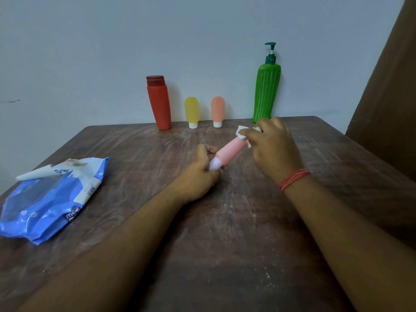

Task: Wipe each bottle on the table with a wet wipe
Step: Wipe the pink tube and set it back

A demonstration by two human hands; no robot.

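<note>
Between the fingers of both hands: a pink bottle [231,150] with a white cap [215,165], and a white wipe [242,133] under the right fingers [254,137]. Beyond the fingers: a red bottle [159,104], a yellow tube [191,110], a peach tube [217,109], both white-capped, and a green ribbed pump bottle [266,91]. Left of the left fingers [203,154]: a blue-and-white pack [51,199]. Table [225,244]: dark brown, streaked pale. Red threads [293,179] ring the right wrist.

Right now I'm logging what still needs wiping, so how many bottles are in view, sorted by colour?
Red: 1, the red bottle standing by the wall.
Yellow: 1, the yellow bottle.
Orange: 1, the orange bottle.
Green: 1, the green pump bottle.
Pink: 1, the pink bottle, held in the left hand while the right hand holds the wet wipe on it.
Total: 5 bottles.
</note>
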